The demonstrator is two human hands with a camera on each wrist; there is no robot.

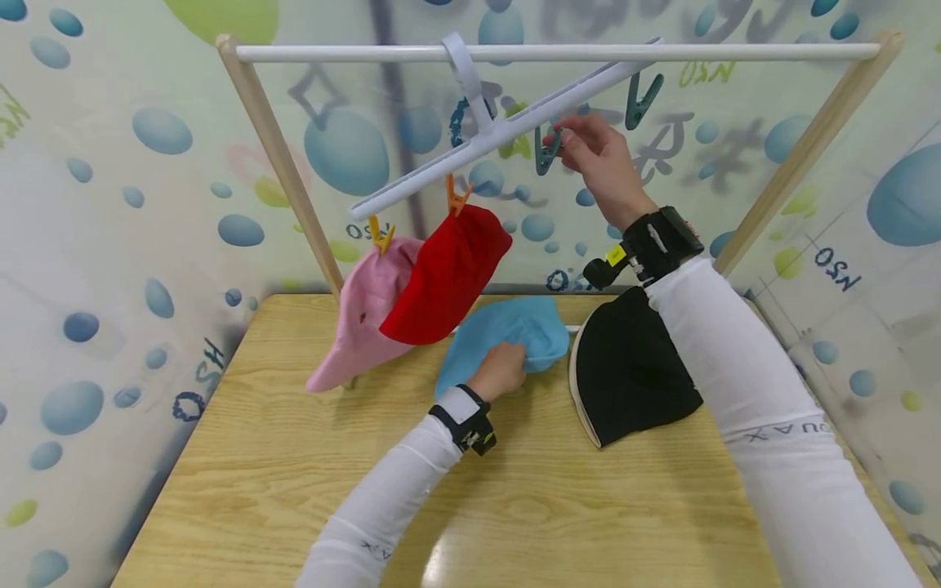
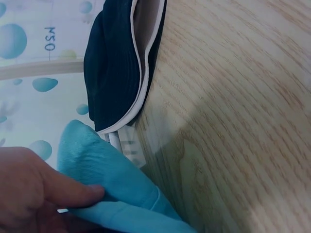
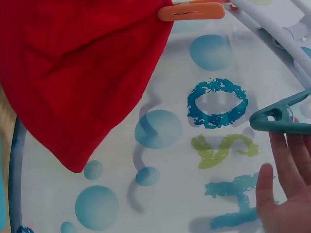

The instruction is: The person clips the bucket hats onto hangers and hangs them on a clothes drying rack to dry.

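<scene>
My left hand [image 1: 501, 371] grips a light blue bucket hat [image 1: 531, 327] low over the table; in the left wrist view, the thumb presses on the folded blue fabric [image 2: 109, 167]. Up at the white hanger [image 1: 492, 135], my right hand [image 1: 604, 163] holds a dark green clothespin [image 1: 546, 153] by its upper end. That clothespin [image 3: 279, 119] shows in the right wrist view, though part of the grip lies outside the frame. Another green clothespin [image 1: 643, 100] hangs farther right. A red hat [image 1: 452, 273] and a pink hat [image 1: 371, 306] hang on the hanger's left half.
The hanger tilts, left end down, from a white rod [image 1: 331, 54] between wooden posts [image 1: 283, 171]. Orange [image 1: 456, 198] and yellow [image 1: 380, 235] clothespins hold the red and pink hats. A black hat [image 1: 628, 371] with white trim lies on the wooden table [image 1: 257, 482].
</scene>
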